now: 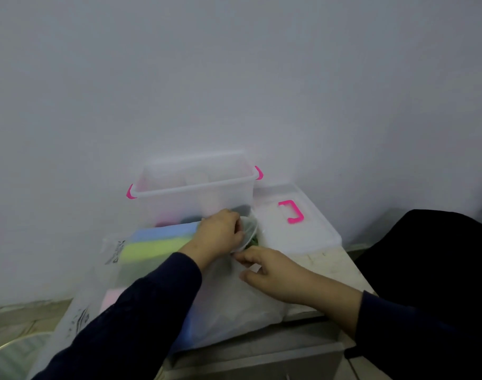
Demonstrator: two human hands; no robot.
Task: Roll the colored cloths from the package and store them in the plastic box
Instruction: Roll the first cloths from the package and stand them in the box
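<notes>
1. While the colored cloths (pixel 157 246) lie inside the package (pixel 228 300) just before the plastic box (pixel 193 187), our left hand (pixel 220 237) pinches its opening.
2. Our right hand (pixel 275 272) loosely grips the film, likely spreading the mouth.
3. Right of the box rests the lid (pixel 311 231).

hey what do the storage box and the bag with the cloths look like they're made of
The storage box: stiff, frosted translucent plastic, since dim shapes show through its wall; clips look glossy pink plastic. The bag: thin, soft, clear plastic film, wrinkled, with cloth colours showing through.

Head-worn view, close, forward and downward.
</notes>
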